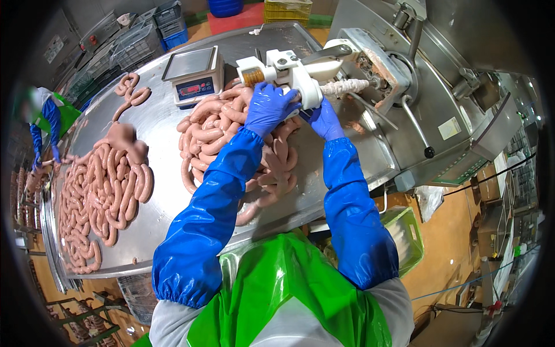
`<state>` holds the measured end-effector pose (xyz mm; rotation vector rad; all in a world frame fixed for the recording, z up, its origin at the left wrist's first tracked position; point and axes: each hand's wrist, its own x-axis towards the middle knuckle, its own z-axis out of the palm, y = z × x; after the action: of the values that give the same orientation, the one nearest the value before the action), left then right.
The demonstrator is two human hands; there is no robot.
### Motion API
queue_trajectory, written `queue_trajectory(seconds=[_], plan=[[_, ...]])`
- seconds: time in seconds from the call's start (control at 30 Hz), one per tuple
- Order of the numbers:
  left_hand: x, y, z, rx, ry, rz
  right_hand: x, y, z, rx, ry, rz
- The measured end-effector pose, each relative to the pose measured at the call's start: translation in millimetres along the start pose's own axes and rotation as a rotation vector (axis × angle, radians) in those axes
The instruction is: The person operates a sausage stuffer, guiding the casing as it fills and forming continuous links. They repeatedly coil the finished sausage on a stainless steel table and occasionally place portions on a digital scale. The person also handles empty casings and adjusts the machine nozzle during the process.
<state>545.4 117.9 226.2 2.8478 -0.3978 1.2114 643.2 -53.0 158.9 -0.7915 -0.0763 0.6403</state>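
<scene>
My left hand (270, 109), in a blue glove, is closed at the near side of a white plastic sausage-linking head (300, 78). What its fingers hold is hidden. My right hand (325, 120), gloved alike, grips the lower right edge of that head, its fingertips partly out of sight. A white casing (344, 87), gathered in folds, runs from the head to the steel filling machine (399, 75). Below and left of my hands lies a heap of pale pink sausages (211, 130), some reaching under my left forearm.
A digital scale (199, 78) stands behind the heap on the steel table (167, 124). Another sausage pile (110, 185) lies at the left, where a co-worker (52, 118) handles links. A lever with a black knob (428, 151) juts out at right. A green crate (404, 240) sits below.
</scene>
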Motion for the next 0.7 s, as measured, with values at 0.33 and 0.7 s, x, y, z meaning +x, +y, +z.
queue_trajectory(seconds=[0.33, 0.7], plan=[[-26, -85, -68, -1.143, -0.706, -0.719, -2, 14, 8, -0.045, 0.053, -0.210], [-42, -78, -80, -0.401, -0.143, -0.440, -4, 13, 15, 0.043, 0.118, -0.136]])
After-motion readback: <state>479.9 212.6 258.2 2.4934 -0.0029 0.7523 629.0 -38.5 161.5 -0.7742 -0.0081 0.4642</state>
